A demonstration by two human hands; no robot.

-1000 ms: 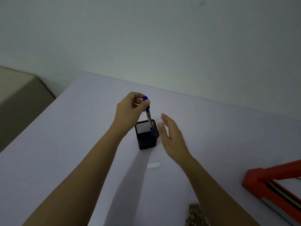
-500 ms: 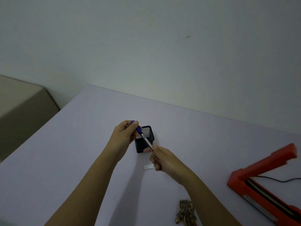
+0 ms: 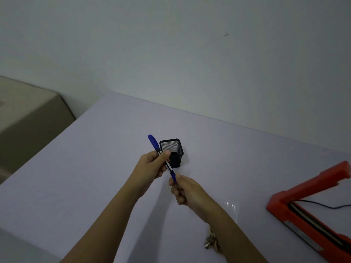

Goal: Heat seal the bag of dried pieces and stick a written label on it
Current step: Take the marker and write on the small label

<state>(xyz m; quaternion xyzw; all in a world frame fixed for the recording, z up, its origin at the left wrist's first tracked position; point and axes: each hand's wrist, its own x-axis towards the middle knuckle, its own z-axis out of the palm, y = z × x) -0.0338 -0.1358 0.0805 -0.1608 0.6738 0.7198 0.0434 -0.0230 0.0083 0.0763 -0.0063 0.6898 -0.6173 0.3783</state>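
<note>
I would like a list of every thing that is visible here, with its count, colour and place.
Table: one, pale lilac, fills the lower view.
Pen holder: one, black mesh, table centre.
Pen: one, blue, held between both hands.
Heat sealer: one, red, right edge, arm raised.
Dried pieces: few, brown, bottom, beside right forearm.
Cabinet: one, beige, far left.
Left hand: one, grips pen's middle.
Right hand: one, grips pen's lower end.

**Background stuff on and around the table**

Black mesh pen holder [image 3: 173, 151] stands upright mid-table [image 3: 95, 168], nearer the far edge. Off the table's left edge there's a beige cabinet [image 3: 28, 114]. Plain wall [image 3: 171, 54] runs behind.
</note>
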